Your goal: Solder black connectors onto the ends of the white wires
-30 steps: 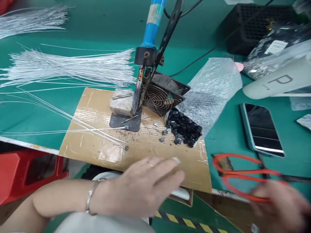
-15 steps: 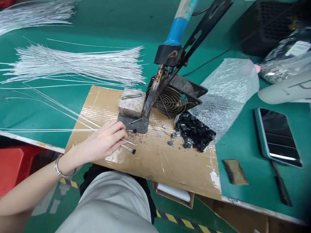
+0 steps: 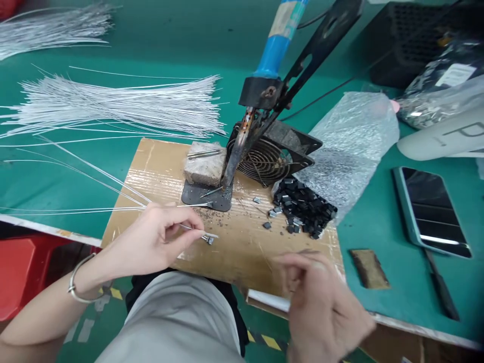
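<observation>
I have my left hand (image 3: 166, 237) pinching thin, pale wires (image 3: 210, 235) near centre; my right hand (image 3: 321, 297), curled and blurred, has re-entered lower right, contents unclear.

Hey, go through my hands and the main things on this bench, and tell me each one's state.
Left hand: pinching thin wires.
Right hand: curled, blurred; contents unclear.
Soldering iron: tilted, tip down.
Phone: face up, screen dark.
Plastic bag: open, black pieces at its mouth.
Wire bundle: lying flat, ends fanned.

Bright, phone (image 3: 431, 204) glare, right hand (image 3: 325, 300) seemingly blurred
</observation>
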Demonstrator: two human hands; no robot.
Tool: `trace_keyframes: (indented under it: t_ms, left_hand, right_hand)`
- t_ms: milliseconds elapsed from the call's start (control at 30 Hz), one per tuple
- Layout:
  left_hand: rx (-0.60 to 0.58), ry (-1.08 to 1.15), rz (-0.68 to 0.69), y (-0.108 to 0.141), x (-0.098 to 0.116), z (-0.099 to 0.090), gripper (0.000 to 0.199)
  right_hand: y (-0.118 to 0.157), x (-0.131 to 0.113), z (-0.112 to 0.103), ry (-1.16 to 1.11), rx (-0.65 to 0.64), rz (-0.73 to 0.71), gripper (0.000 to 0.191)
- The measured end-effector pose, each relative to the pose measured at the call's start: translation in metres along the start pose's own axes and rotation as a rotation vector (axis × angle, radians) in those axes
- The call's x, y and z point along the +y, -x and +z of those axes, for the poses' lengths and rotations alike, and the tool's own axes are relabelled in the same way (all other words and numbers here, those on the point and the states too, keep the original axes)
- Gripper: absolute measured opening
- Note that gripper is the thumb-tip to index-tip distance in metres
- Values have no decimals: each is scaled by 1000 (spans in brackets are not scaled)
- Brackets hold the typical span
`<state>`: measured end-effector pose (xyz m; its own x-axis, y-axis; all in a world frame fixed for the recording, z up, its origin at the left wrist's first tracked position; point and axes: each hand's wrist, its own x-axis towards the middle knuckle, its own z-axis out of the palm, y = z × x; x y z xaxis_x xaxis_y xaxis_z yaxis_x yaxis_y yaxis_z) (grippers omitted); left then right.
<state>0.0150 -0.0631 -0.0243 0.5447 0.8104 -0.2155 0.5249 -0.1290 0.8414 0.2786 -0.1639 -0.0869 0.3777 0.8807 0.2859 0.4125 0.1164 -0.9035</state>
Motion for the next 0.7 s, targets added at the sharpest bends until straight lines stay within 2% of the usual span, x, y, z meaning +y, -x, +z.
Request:
trace_keyframes:
  t_ms: [67,133,233,300,433,567,700]
  left_hand:
    - [-19,89,-25,0,1,1,19]
    - [-37,158,-34,0,2,1,18]
    - [-53,216,-24,0,3,2,16]
    - [-71,236,-17,0,2,3,16]
    - [-95,244,-38,0,-4,9,15]
    - [-71,225,-32,1,-6,15,14]
    - [-19,235,11,0,-3,18,13]
  right_hand:
    - [2,-16,25,-47,-116,112,28]
    - [2,-26,42,-79,-233,143,27]
    - [0,-35,54,-137,-345,113,26]
    - [-1,-38,58,-171,-371,110,24]
    - [1,-41,64,-192,-315,169,20]
    - [7,-40,67,-187,-240,214,19]
    - [10,-30,64,-132,-149,175,21]
